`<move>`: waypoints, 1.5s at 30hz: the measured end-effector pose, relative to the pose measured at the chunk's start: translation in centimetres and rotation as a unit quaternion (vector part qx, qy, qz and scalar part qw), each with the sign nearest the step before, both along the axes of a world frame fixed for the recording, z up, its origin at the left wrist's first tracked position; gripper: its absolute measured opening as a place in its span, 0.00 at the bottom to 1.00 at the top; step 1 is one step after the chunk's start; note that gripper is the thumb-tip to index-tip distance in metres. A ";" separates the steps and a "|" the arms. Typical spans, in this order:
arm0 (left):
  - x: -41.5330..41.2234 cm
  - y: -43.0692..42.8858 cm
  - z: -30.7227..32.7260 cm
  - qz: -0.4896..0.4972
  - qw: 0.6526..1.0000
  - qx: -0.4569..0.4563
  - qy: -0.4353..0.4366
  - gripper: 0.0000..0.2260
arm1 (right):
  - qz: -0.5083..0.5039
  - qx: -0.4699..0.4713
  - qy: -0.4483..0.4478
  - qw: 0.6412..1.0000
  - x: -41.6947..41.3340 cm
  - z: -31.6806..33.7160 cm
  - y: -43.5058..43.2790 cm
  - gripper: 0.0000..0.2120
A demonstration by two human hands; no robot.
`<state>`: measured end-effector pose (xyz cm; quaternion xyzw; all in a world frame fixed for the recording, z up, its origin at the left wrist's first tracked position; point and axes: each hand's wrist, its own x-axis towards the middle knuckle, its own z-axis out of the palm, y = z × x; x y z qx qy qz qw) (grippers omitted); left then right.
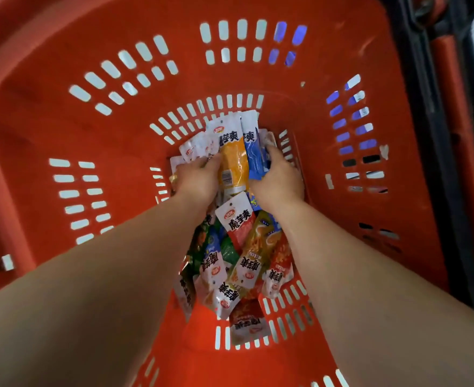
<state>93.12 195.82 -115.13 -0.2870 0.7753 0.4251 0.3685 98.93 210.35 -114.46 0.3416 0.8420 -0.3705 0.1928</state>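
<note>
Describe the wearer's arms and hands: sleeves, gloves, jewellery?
Left forearm and right forearm are bare to the frame edge: no sleeves, gloves, watch or bracelet in view. The left hand wears a gold-coloured ring on one finger; the right hand shows none.

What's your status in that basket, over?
Left hand and right hand both gripping packet bundle, deep in red basket. Loose packets heaped between the forearms. Nothing blocking.

Basket [342,219] is smooth red moulded plastic with a dull sheen, slots cut through walls and floor. The snack packets [240,219] are glossy plastic film, crinkly, catching light, especially the yellow packet [234,160] and blue packet [254,155].
</note>
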 end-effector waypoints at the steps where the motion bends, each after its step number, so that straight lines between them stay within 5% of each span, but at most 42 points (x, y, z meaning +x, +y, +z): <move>1: -0.3 0.2 0.0 0.032 0.999 0.009 -0.003 0.35 | 0.002 -0.009 -0.001 1.000 0.0 0.4 0.1 0.29; 4: -0.8 0.6 0.8 0.096 0.994 0.053 -0.019 0.29 | -0.014 -0.065 -0.001 0.998 0.2 1.0 0.5 0.29; 8: -0.6 -0.2 0.4 -0.010 0.998 0.056 0.015 0.18 | -0.065 -0.163 0.008 0.984 0.1 1.4 0.2 0.27; 12: -0.7 -0.4 -0.2 0.017 0.999 0.048 -0.001 0.45 | -0.197 -0.282 -0.057 0.937 0.0 0.1 -0.8 0.33; 14: -0.7 -0.3 -0.4 0.059 0.996 0.062 -0.003 0.44 | -0.245 -0.325 -0.034 0.913 0.4 -1.1 -0.6 0.29; 16: -0.9 -0.1 -0.7 0.099 0.992 0.077 -0.024 0.37 | -0.257 -0.319 -0.030 0.912 0.5 0.0 -0.7 0.22; 20: -0.7 -0.1 -1.1 0.085 0.993 0.066 -0.052 0.32 | -0.180 -0.196 -0.025 0.964 0.9 -0.1 -0.7 0.25; 25: -0.1 -0.2 -0.5 0.095 0.990 0.095 -0.036 0.27 | -0.194 -0.213 -0.015 0.957 1.2 -0.5 -0.6 0.25; 29: 0.1 0.1 0.6 0.090 0.988 0.118 -0.033 0.35 | -0.231 -0.228 -0.015 0.946 1.2 0.1 -0.7 0.20; 34: 0.4 0.2 1.8 0.079 0.990 0.111 -0.037 0.33 | -0.196 -0.186 -0.005 0.963 1.5 1.2 -1.0 0.31; 38: -0.2 0.2 3.4 0.011 0.997 0.074 -0.037 0.16 | -0.183 -0.169 -0.031 0.968 1.7 1.3 -1.6 0.37; 41: -0.7 -0.2 4.3 0.002 0.995 0.078 -0.066 0.15 | -0.194 -0.188 -0.057 0.961 1.9 2.2 -1.8 0.39; 45: 0.3 -0.8 4.3 0.016 0.991 0.099 -0.088 0.11 | -0.226 -0.192 -0.041 0.954 2.7 2.2 -2.2 0.26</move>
